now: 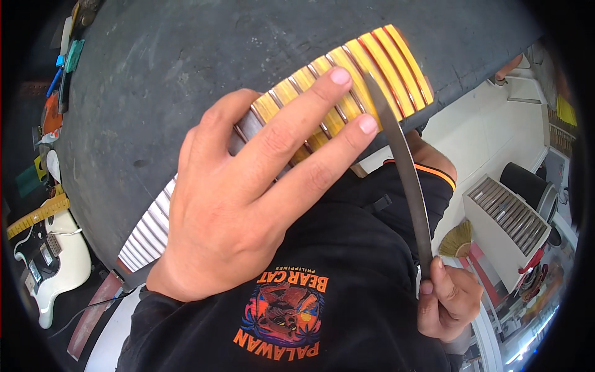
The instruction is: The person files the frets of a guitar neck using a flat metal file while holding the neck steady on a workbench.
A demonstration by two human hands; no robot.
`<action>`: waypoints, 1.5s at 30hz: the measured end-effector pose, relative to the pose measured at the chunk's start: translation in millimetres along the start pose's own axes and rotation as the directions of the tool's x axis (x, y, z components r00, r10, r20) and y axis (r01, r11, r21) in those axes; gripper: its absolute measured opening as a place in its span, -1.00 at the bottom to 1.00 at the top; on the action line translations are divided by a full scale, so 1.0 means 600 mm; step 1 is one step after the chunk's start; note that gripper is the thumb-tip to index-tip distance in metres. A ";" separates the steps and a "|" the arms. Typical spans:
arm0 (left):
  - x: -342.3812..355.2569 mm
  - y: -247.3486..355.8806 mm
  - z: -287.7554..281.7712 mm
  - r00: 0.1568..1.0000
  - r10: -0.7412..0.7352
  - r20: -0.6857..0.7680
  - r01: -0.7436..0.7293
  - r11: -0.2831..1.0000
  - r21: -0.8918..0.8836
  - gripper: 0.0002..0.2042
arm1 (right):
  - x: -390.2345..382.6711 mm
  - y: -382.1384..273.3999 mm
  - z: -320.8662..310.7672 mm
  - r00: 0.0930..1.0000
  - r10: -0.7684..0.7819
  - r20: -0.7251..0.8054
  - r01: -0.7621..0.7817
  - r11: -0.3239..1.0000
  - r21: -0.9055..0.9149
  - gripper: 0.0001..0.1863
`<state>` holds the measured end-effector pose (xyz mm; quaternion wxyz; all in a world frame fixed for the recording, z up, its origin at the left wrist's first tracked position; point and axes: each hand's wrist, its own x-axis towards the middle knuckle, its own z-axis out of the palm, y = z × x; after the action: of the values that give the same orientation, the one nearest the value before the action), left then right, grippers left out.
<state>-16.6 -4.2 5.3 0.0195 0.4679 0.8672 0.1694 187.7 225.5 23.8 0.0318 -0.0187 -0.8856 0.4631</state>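
Note:
A guitar neck (387, 59) lies slantwise on a dark grey bench mat (186, 56). Its upper fretboard is masked with yellow tape between the frets, and its lower part (147, 230) looks pale and silvery. My left hand (248, 198) lies over the middle of the neck, fingers stretched across the frets and thumb on the far edge, holding it down. My right hand (449, 304) grips the near end of a long thin metal strip (406, 167). The strip's tip rests on the taped frets close to my left fingertips.
A white electric guitar body (52, 263) lies at the left, with small tools (62, 68) along the mat's left edge. At the lower right are a straw-coloured brush (457, 240), a white slatted unit (508, 217) and a black chair (527, 183). My black printed shirt fills the bottom.

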 end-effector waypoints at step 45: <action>0.006 0.002 0.001 0.998 0.060 -0.025 -0.059 0.997 0.042 -0.50 | -0.038 0.030 0.003 0.994 0.050 -0.100 -0.025 0.970 0.240 -0.45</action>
<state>-17.3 -0.4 5.8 -0.0066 0.4914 0.8565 0.1580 210.6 232.7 7.0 0.0717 -0.0560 -0.8200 0.5651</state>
